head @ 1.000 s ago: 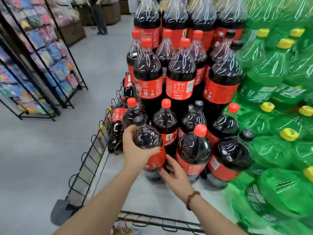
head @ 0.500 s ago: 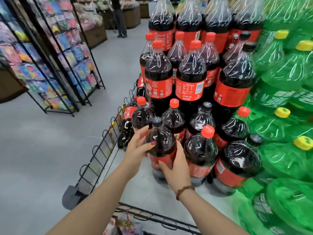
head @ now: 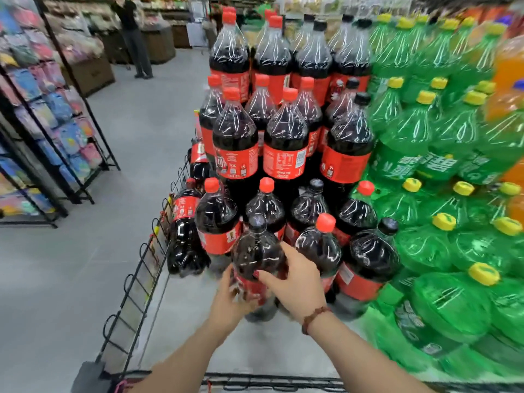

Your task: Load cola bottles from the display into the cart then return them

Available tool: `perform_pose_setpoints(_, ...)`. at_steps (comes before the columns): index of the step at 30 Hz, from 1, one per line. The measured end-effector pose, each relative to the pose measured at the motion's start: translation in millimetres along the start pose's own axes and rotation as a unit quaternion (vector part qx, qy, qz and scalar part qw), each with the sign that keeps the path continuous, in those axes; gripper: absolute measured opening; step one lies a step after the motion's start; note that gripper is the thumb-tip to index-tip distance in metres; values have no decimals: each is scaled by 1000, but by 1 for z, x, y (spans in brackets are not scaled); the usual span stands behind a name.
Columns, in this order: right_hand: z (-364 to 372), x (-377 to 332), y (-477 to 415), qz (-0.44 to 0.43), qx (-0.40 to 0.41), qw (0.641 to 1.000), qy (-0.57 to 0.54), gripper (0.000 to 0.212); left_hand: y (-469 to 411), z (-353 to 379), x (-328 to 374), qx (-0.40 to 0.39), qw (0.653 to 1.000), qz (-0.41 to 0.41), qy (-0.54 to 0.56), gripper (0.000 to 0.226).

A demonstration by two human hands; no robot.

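Grip on the black-capped cola bottle [head: 256, 251] is two-handed. The left hand [head: 231, 299] curls round its lower body, though blurred, and the right hand [head: 296, 282] clamps the red label, thumb across the front. The bottle stands upright at the front of the display [head: 184, 321], touching its neighbours on the lowest tier.

It could be either coming out for the cart or going back; the view does not settle which. If it is coming out, the next move calls for a straight lift clear of the neighbours, then a carry toward the black wire rim [head: 255, 382] at the bottom edge, probably the cart.

A middle-tier label [head: 285, 161] is red with white characters and small script resembling Coca-Cola, too blurred to confirm. The green bottles [head: 419, 245] have yellow caps and white characters, unreadable.
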State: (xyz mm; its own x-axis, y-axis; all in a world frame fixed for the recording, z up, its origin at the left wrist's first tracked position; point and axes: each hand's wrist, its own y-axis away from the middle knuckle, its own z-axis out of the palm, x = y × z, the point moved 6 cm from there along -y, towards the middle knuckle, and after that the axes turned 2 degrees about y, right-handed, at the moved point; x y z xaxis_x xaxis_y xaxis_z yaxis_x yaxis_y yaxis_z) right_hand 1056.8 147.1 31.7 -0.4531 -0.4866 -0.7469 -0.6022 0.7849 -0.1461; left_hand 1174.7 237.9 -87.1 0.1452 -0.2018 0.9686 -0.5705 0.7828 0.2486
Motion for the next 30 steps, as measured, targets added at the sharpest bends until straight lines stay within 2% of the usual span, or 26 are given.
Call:
perform_pose_setpoints(2, -11, -16, -6, -48, 44, 997, 48, 59, -3, 4, -5, 5, 1000, 8, 5, 101)
perform_pose_setpoints(5, -16, -37, -22, -54, 34, 998, 0, 68, -6, 4, -11, 23, 999, 23, 15, 114)
perform_pose_setpoints(7, -16, -46, -34, -42, 20, 999, -13, 69, -11, 4, -16, 34, 999, 28, 31, 111)
perform_pose_setpoints(11, -20, -55, -57, -25, 22, 998, 57, 37, -21, 4, -15, 21, 998, 35, 45, 109)
perform_pose_setpoints(14, -19, -55, -64, -6, 16, 999, 38, 28, -25, 0, -15, -1, 999, 26, 48, 109)
perform_pose_setpoints(25, -17, -54, -52, -30, 71, 996, 43, 27, -16, 2, 3, -49, 994, 38, 89, 97)
perform_pose_setpoints(28, -14, -52, -45, -16, 102, 994, 26, 33, -16, -2, 1, -35, 996, 46, 69, 96)
perform_pose_setpoints(30, -11, -47, -38, 0, 91, 996, -10, 41, -14, -4, -1, -33, 998, 30, 54, 92)
